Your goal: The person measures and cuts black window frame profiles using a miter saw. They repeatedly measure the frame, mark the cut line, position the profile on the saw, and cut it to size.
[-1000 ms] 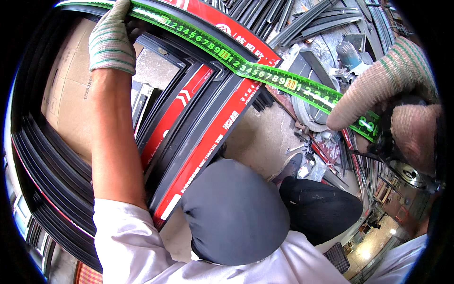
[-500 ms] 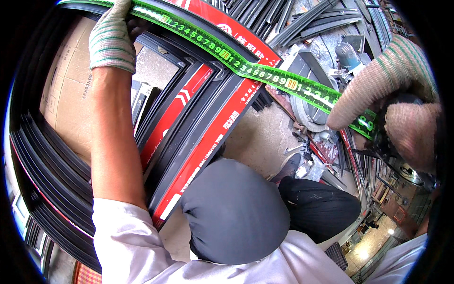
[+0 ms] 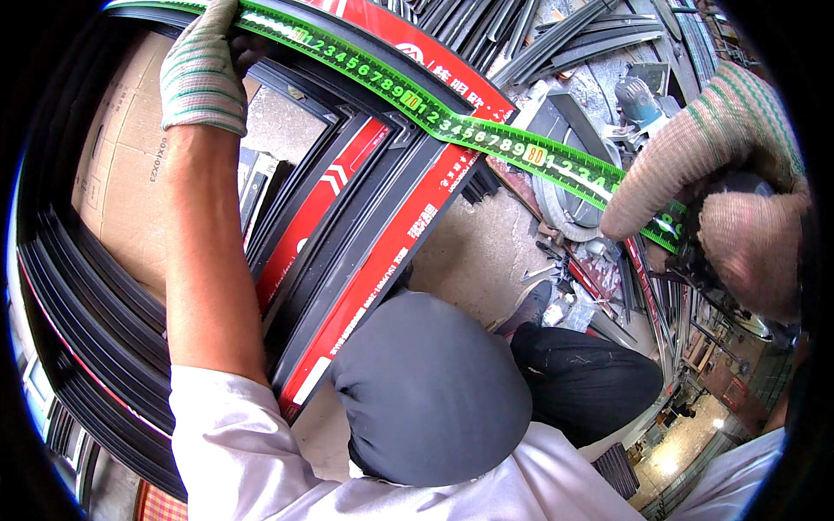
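A bright green tape measure blade (image 3: 486, 137) stretches along the top bar of a dark metal frame (image 3: 408, 187) and past its corner toward the right. At the upper left, my left hand (image 3: 206, 78), in a striped knit glove, is closed around the blade at the bar; its fingertips are partly hidden. On the right, my gloved right hand (image 3: 743, 169) grips the dark tape measure case (image 3: 692, 243), mostly covered by the fingers. One finger reaches forward alongside the blade. Red printed film covers parts of the frame.
Cardboard (image 3: 122, 165) lies within the frame at left, beside stacked dark profiles (image 3: 95, 304). Beyond the corner are a round grey machine base (image 3: 565, 174), a blue-grey motor (image 3: 638, 102) and loose metal strips (image 3: 591, 43). My knee (image 3: 434, 391) is close to the frame's near side.
Both hands stay almost in place, the left forearm shifting very slightly left. The blade remains stretched along the frame.
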